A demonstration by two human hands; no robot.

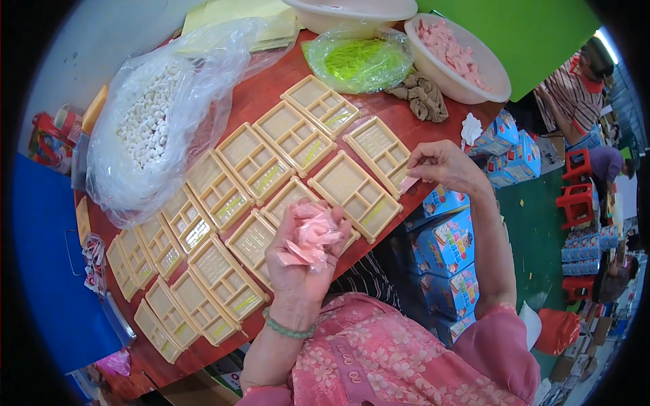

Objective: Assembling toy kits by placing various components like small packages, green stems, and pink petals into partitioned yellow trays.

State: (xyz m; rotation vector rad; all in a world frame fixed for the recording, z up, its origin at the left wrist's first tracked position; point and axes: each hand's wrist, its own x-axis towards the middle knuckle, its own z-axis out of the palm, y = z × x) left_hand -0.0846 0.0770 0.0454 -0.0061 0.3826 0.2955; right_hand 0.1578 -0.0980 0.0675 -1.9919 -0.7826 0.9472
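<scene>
My left hand [302, 271], palm up, is closed around a pile of small pink packets [312, 237], above the near row of trays. To the right, my right hand [443, 166] pinches a single pink packet [407, 183] at the corner of the rightmost cream tray [379, 150]. Several cream plastic trays with compartments lie in two rows on the red table [271, 95]. Bright green strips lie in a compartment of many trays, such as the near-row tray [338, 177]. Part of the trays behind my left hand is hidden.
At the back right stands a white bowl [497, 74] of pink packets, beside a bag of green strips [355, 61] and a crumpled brown cloth [421, 98]. A clear bag of white pieces [145, 122] lies left. Blue boxes [447, 243] are stacked off the table's right edge.
</scene>
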